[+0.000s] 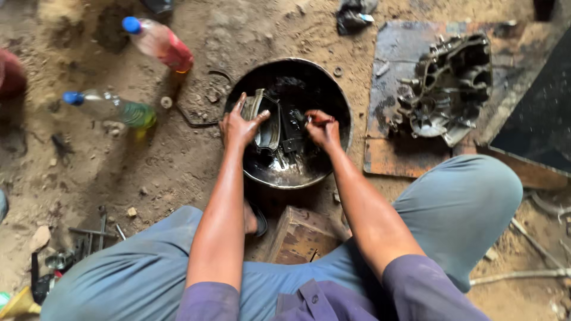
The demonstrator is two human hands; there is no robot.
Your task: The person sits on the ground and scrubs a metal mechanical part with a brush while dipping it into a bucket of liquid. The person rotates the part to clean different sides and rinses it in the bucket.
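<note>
A round black metal basin (333, 89) sits on the dirt floor in front of me, wet with dark liquid. My left hand (238, 126) grips a greasy grey metal engine part (265, 119) standing on edge inside the basin. My right hand (323, 129) is closed around a small tool, likely a brush (310, 119), held against a dark part (291, 134) in the middle of the basin. My knees in blue-grey trousers frame the basin.
A grey engine casing (449, 89) lies on an oily board (392, 160) at right. Two plastic bottles (159, 43) (113, 108) lie at left. A wooden block (300, 236) sits between my legs. Loose tools (89, 238) lie at lower left.
</note>
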